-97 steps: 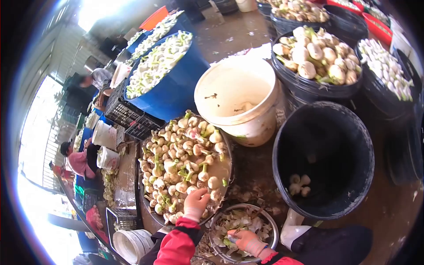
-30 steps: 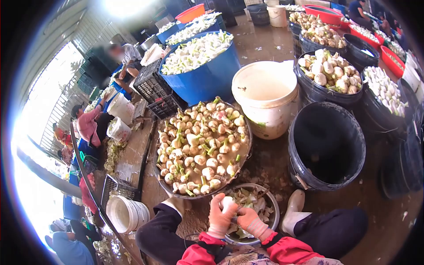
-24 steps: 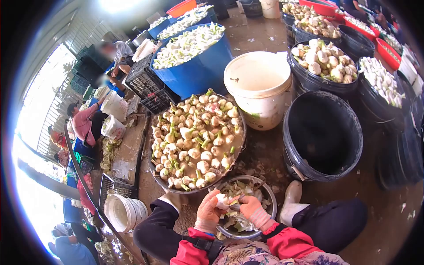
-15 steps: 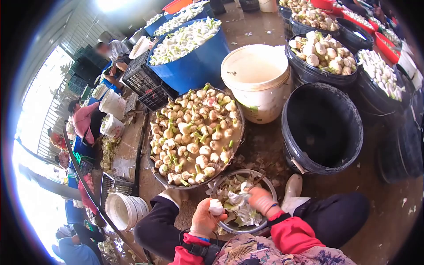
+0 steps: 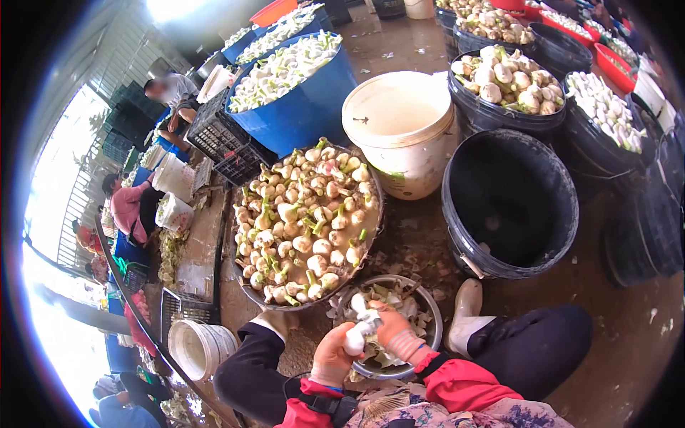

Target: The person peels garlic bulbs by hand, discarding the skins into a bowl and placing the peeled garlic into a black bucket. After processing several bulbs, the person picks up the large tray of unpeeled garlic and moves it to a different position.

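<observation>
My left hand (image 5: 332, 357) is closed around a white, peeled-looking garlic bulb (image 5: 354, 342) above a metal bowl (image 5: 431, 335) between my legs. Right beside it, my right hand (image 5: 397, 332) is closed, its fingertips at whitish pieces by the bulb; what exactly it grips is not clear. Both hands wear orange gloves. Loose garlic skins (image 5: 408, 302) fill the bowl below. Just beyond stands a wide round tub (image 5: 379, 214) heaped with unpeeled garlic bulbs (image 5: 300, 228) with short green stems.
A black bucket (image 5: 457, 235) and a cream bucket (image 5: 399, 160) stand ahead of me. Blue tubs (image 5: 307, 93) of white garlic are behind, black tubs (image 5: 492, 118) of garlic to the right. A white bucket (image 5: 214, 342) lies tilted at left. Several people work along the left side.
My right hand has moved left from over the skins to the bulb in my left hand. The whole view has shifted slightly.
</observation>
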### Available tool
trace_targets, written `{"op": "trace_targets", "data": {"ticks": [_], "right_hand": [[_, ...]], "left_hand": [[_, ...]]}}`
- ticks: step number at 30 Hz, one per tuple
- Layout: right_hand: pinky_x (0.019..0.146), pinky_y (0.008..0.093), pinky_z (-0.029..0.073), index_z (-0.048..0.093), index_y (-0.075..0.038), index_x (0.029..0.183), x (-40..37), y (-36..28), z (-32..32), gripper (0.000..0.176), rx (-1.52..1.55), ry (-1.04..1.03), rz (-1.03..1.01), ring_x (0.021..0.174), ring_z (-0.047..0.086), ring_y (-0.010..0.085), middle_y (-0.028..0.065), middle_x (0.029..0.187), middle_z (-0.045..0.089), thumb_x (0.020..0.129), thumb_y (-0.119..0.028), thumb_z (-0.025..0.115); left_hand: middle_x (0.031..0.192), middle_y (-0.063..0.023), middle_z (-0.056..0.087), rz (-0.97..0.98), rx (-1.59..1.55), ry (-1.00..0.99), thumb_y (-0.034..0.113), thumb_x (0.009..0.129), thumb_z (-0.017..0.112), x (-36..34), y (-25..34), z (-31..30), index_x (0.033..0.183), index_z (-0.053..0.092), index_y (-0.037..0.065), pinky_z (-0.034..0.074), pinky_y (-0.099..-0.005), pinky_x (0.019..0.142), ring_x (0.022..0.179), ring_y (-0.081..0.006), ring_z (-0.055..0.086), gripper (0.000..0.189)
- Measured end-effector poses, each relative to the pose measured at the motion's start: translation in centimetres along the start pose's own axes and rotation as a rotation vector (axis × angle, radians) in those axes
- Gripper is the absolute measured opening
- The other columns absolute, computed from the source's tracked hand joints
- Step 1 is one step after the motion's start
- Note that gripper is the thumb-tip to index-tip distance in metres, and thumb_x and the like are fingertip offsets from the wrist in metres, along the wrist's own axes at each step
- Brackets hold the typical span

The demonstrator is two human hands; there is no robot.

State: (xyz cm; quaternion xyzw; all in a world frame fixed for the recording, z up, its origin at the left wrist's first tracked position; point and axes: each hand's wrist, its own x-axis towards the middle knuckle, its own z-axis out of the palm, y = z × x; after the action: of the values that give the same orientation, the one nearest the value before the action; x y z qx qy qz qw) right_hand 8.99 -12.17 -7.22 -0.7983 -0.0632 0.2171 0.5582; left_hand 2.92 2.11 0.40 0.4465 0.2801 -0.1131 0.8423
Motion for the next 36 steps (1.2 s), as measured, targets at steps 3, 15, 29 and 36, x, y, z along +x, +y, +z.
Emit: {"op": "trace_targets", "data": {"ticks": [3,15,29,36], "right_hand": [[0.087,0.0329,0.045,0.053,-0.006,0.121,0.8,2.0,-0.9,0.047,0.054,0.010,0.042,0.102,0.058,0.0334,0.0201,0.111,0.060,0.075,0.003,0.047],[0.077,0.0232,0.049,0.059,-0.004,0.117,-1.0,-3.9,-1.8,0.032,0.550,0.026,-0.111,0.091,0.060,0.0120,0.0069,0.107,0.062,0.085,-0.001,0.056],[0.075,0.0332,0.049,0.067,-0.010,0.101,0.2,1.4,-0.2,0.026,0.072,-0.241,0.098,0.079,0.063,0.0243,0.0112,0.088,0.067,0.079,-0.014,0.054],[0.078,0.0340,0.047,0.065,-0.009,0.104,1.0,2.2,0.1,0.032,0.109,-0.236,0.176,0.084,0.062,0.0289,0.0139,0.092,0.066,0.076,-0.015,0.052]], "left_hand": [[0.100,-0.0155,0.062,0.092,-0.248,0.047,0.032,0.086,0.060,-0.5,0.8,-0.5,0.113,0.054,0.001,0.053,-0.0351,0.055,0.079,-0.0265,0.062,0.042],[0.093,-0.0090,0.060,0.221,-0.070,0.138,0.024,0.086,0.064,0.7,0.4,-0.2,0.098,0.057,0.004,0.054,-0.0360,0.066,0.087,-0.0222,0.060,0.025],[0.109,-0.0122,0.059,0.225,0.193,0.038,0.006,0.076,0.072,11.6,0.8,1.5,0.111,0.048,0.003,0.051,-0.0319,0.078,0.100,-0.0196,0.058,0.043],[0.114,-0.0109,0.060,0.181,0.240,-0.174,0.031,0.090,0.057,13.9,6.3,11.2,0.122,0.053,0.003,0.051,-0.0350,0.079,0.094,-0.0230,0.061,0.042]]}}
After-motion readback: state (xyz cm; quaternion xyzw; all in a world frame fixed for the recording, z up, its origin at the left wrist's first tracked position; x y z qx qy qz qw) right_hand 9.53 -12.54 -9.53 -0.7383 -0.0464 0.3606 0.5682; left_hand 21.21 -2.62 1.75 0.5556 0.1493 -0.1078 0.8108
